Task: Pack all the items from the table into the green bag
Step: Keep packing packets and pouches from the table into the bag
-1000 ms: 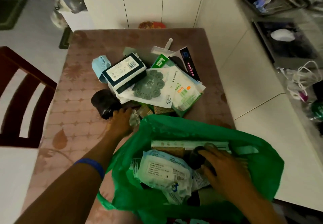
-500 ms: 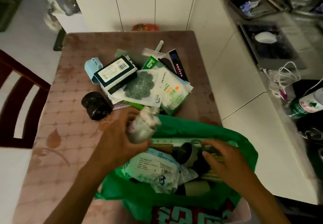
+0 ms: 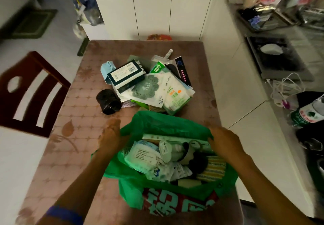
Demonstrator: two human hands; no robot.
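**2 hands at the mouth of the green bag**

Our left hand (image 3: 109,137) sits at the left rim of the green bag (image 3: 168,124), fingers pointing away from us along the plastic; it is blurred, and we cannot tell whether it pinches the rim or only rests against it. Our right hand (image 3: 226,141) curls over the right rim, fingers folded onto the plastic and gripping that edge. A blue wristband (image 3: 64,214) shows on the left forearm.

Between the 2 hands the bag gapes upward at the near edge of the table (image 3: 70,119). Inside it we see a white printed packet (image 3: 143,156), a pale bottle (image 3: 165,150) lying on its side, a long pale box (image 3: 173,138) against the far wall, a dark round object and a yellow striped cloth (image 3: 213,169).

Beyond the bag's far rim the unpacked pile lies mid-table: a dark box with a white label (image 3: 126,73), a light blue pack (image 3: 107,66) behind it, a flat white pouch with a green pattern (image 3: 149,88), a cotton pad pack (image 3: 175,96) and a syringe (image 3: 168,52). A black roll (image 3: 108,101) stands apart on the pile's left.

Bare tabletop lies open to the left of our left hand and across the far end. A dark wooden chair (image 3: 29,93) stands off the left edge; white cabinets (image 3: 245,119) run close along the right edge.
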